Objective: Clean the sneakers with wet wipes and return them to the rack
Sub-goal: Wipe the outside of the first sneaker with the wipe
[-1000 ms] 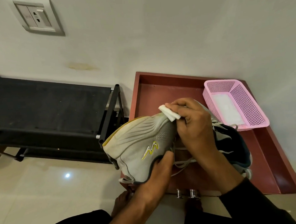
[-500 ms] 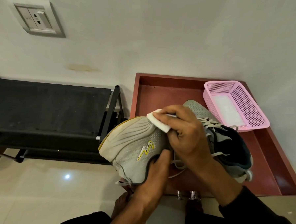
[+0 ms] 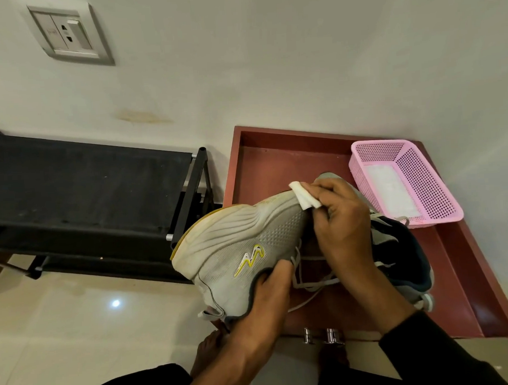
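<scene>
At frame centre, we grip the light, soft-sided sneaker [image 3: 244,251] by its collar with left hand [image 3: 270,297] fingers curled inside, while right hand [image 3: 342,217] fingers pinch the limp wet wipe [image 3: 304,197] against its toe.

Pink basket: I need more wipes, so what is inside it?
The pink basket holds something flat and white on its bottom, possibly wipes; anything beneath is covered.
</scene>
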